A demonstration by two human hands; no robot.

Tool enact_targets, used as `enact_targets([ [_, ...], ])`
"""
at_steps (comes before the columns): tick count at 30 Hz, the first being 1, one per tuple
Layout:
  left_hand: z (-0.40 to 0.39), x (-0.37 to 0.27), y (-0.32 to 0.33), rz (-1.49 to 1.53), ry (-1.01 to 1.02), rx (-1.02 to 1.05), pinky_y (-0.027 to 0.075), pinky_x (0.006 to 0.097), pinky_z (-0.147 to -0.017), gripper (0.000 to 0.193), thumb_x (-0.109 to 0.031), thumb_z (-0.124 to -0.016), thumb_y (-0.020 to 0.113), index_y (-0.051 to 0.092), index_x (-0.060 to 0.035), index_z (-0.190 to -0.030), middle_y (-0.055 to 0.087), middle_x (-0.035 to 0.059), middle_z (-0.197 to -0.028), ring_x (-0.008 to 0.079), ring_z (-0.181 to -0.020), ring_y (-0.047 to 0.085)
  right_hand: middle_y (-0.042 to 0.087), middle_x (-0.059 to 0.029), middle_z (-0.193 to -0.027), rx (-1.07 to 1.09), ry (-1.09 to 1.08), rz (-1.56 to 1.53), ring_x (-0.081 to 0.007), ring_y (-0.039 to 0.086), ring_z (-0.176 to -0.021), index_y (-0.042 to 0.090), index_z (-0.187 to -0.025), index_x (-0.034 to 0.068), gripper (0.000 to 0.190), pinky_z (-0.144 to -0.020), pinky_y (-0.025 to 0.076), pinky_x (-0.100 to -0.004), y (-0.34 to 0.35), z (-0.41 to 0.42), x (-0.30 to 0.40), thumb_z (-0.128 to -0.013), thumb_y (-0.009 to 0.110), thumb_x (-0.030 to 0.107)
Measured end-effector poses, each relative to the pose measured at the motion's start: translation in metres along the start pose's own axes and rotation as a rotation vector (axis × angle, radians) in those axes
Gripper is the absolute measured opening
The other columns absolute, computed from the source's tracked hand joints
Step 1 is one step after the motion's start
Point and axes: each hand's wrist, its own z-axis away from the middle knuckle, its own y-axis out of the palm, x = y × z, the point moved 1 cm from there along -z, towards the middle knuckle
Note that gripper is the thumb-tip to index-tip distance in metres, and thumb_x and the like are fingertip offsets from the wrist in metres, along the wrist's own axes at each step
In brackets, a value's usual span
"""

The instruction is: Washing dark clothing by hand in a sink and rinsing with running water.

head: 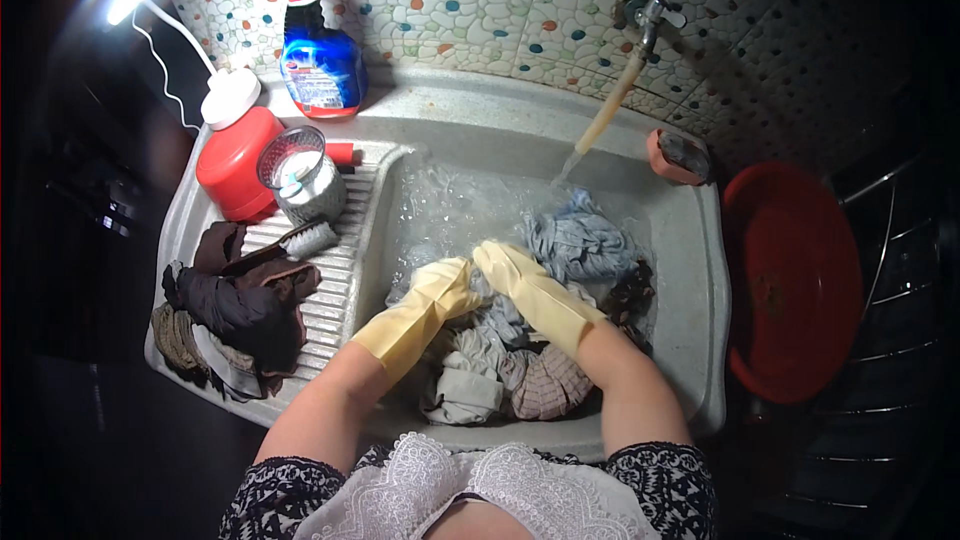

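Observation:
Both my hands wear pale yellow rubber gloves and are close together over the sink basin [682, 300]. My left hand [446, 285] is closed on wet light grey cloth [491, 315], and my right hand [502, 262] grips the same cloth beside it. Below them lie a pale garment [469, 386] and a checked brownish cloth [551, 384]. A light blue cloth [585, 240] sits right of my right hand, with a dark patterned cloth [634, 289] at its edge. Water runs from a hose on the tap [649, 22] into the basin.
On the ribbed drainboard [330, 300] at left are dark clothes [232, 315], a scrub brush [307, 240], a glass jar of white powder [311, 187] and a red container [240, 161]. A blue spray bottle [322, 67], a lamp [229, 94], a soap dish [675, 157] and a red basin [795, 277] stand around.

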Motion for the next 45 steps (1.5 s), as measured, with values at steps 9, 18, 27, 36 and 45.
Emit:
enact_targets([
  [9,-0.019,0.004,0.014,0.330,-0.152,-0.122,0.049,0.0475,-0.082,0.066,-0.061,-0.085,0.062,0.067,0.0028,-0.099,0.066,0.0286,-0.101,0.0440,-0.097,0.064,0.061,-0.0185,-0.128,-0.388,0.090,0.283,-0.0391,0.062,-0.109,0.069,-0.115,0.009,0.041,-0.097,0.047,-0.0488,-0.019,-0.059,-0.030,-0.090,0.055,0.039],
  [18,-0.041,0.039,0.063,0.615,-0.186,-0.653,0.049,0.0483,-0.074,0.044,-0.036,-0.103,0.043,0.061,-0.0014,-0.082,0.066,0.0255,-0.090,0.0431,-0.082,0.063,0.064,-0.0244,-0.100,0.111,0.433,-0.499,-0.0389,0.063,-0.092,0.067,-0.086,0.000,0.047,-0.081,0.049,-0.0476,-0.061,0.050,0.040,-0.090,0.057,0.046],
  [27,-0.043,0.035,0.054,0.469,-0.332,-0.407,0.051,0.0499,-0.076,0.055,-0.050,-0.102,0.032,0.067,-0.0084,-0.091,0.069,0.0198,-0.095,0.0407,-0.086,0.066,0.068,-0.0237,-0.089,-0.076,0.284,-0.270,-0.0400,0.065,-0.087,0.071,-0.082,0.000,0.052,-0.076,0.051,-0.0478,-0.027,0.042,0.084,-0.096,0.046,0.043],
  [36,-0.036,0.017,0.045,0.301,-0.371,-0.476,0.051,0.0510,-0.078,0.048,-0.045,-0.099,0.040,0.064,-0.0036,-0.097,0.068,0.0251,-0.096,0.0425,-0.089,0.066,0.066,-0.0252,-0.089,-0.260,0.380,-0.445,-0.0431,0.063,-0.089,0.069,-0.080,0.005,0.048,-0.078,0.048,-0.0498,-0.014,-0.024,0.015,-0.096,0.045,0.044],
  [45,-0.042,0.024,0.051,0.363,-0.167,-0.611,0.050,0.0520,-0.075,0.035,-0.037,-0.091,0.062,0.059,-0.0016,-0.093,0.066,0.0256,-0.089,0.0459,-0.084,0.064,0.056,-0.0194,-0.137,-0.135,0.643,-0.284,-0.0341,0.053,-0.127,0.052,-0.140,0.014,0.065,-0.112,0.035,-0.0453,-0.088,0.011,-0.067,-0.092,0.051,0.058],
])
